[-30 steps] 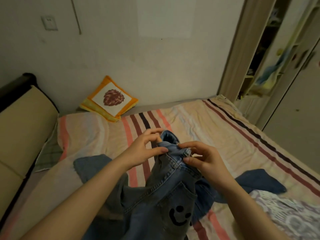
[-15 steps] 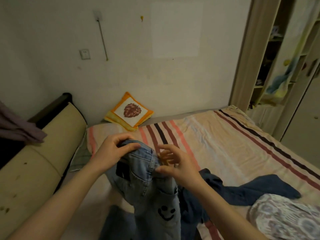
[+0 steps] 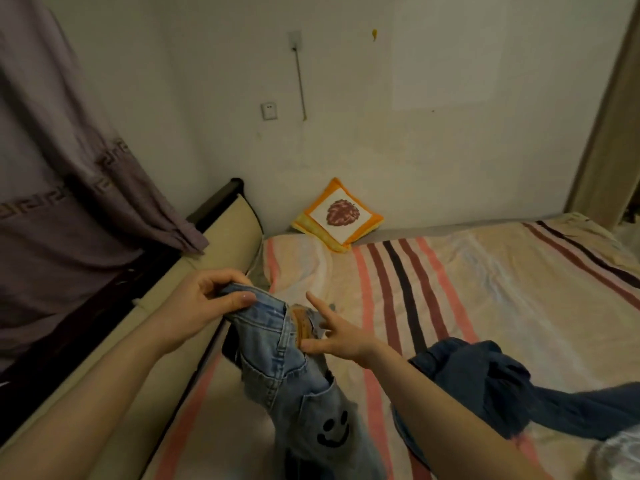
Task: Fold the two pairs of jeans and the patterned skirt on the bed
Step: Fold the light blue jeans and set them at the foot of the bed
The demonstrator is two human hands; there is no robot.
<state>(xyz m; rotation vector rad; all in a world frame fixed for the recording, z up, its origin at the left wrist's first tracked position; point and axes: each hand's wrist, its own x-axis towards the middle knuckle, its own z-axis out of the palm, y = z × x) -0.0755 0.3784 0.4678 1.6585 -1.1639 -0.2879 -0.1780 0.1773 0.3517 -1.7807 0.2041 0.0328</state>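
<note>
Up close, faded light-blue denim jeans (image 3: 294, 368) hang lifted over the striped cotton bedsheet (image 3: 485, 271).
Her left hand (image 3: 204, 306) pinches the stiff waistband, thumb on top; the right hand (image 3: 337, 336), fingers spread wide, touches the fly, gripping nothing. Further right, crumpled dark-blue jeans (image 3: 485, 382) lie heaped; the patterned skirt (image 3: 616, 459) peeks in at the corner.

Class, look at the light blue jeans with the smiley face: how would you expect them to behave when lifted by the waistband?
The light blue jeans will probably sag: below the left hand gripping the waistband, the fabric hangs and creases. They are likely fairly heavy, being thick seamed denim. Slipping seems unlikely, as the weave looks coarse.
</note>
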